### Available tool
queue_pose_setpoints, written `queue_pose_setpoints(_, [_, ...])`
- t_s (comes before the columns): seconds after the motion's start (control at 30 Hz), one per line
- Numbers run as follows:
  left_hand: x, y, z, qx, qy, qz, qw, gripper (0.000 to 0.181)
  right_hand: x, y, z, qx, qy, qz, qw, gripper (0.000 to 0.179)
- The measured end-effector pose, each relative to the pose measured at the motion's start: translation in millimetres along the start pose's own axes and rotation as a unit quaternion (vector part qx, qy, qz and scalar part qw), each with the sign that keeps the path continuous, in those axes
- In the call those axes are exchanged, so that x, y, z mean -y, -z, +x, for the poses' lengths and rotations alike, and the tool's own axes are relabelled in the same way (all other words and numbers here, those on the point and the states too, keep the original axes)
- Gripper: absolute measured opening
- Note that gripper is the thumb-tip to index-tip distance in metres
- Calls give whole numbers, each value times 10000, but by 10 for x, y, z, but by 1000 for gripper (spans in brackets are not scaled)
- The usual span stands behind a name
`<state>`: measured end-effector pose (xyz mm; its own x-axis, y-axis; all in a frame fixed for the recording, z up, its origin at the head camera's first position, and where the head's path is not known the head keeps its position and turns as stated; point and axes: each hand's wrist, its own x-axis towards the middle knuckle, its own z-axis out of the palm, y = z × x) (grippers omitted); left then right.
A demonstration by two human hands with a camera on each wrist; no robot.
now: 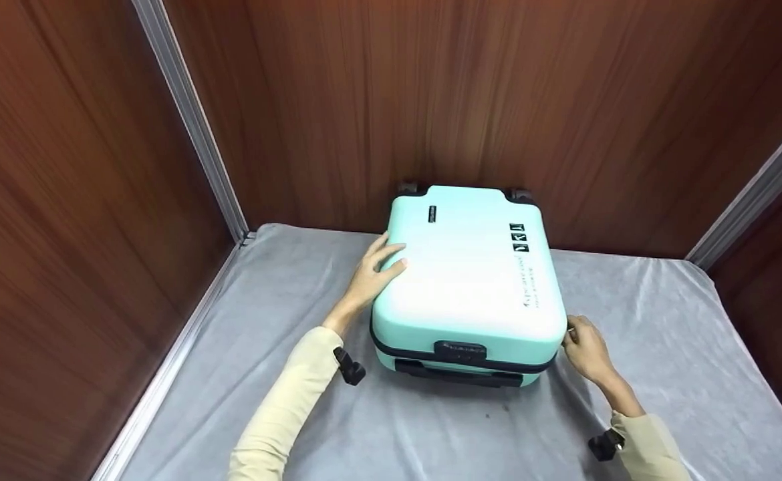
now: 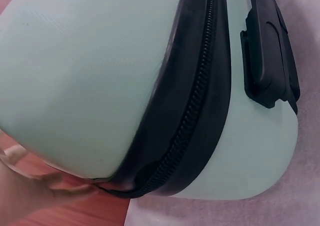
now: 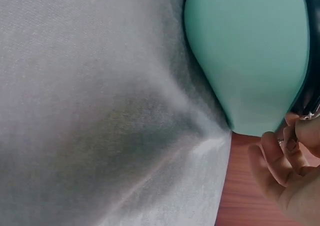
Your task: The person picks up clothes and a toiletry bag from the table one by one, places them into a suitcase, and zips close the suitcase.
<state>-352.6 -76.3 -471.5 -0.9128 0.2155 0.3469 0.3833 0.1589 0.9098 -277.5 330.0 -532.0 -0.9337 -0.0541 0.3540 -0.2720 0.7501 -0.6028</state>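
A mint-green hard-shell suitcase [image 1: 464,274] lies flat, its wheels toward the back wall and its black carry handle [image 1: 458,374] toward me. A dark zipper band [image 2: 190,106] runs round its side. My left hand [image 1: 372,270] rests on the left edge of the lid, thumb on top and fingers spread. On the right side, my right hand [image 1: 586,346] pinches a small metal zipper pull [image 3: 309,116] between thumb and fingers, at the dark band. Most of the pull is hidden by the fingertips.
Grey cloth [image 1: 284,287] covers the surface under the suitcase, with folds near the right hand. Wood-grain panels [image 1: 337,120] stand at the back and both sides, joined by metal corner posts [image 1: 194,120]. Two black wheels [image 1: 520,195] sit close to the back panel.
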Motion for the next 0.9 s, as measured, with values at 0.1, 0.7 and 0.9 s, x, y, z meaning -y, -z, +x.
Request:
queue_pose_setpoints(0.1, [-120,23,-47,229,-438,128,9987,36,2,1,-6,5,45,39,10000,19])
queue_pose_setpoints(0.7, [-36,71,-180,1044,-1659,1152,9738,38,-28,-28,-28,-249,193,-132,9994,13])
queue_pose_setpoints(0.9, [-115,62,-309,1501,-1792,1888,9538,65,-24,-19,-29,-335,241,-264,9988,11])
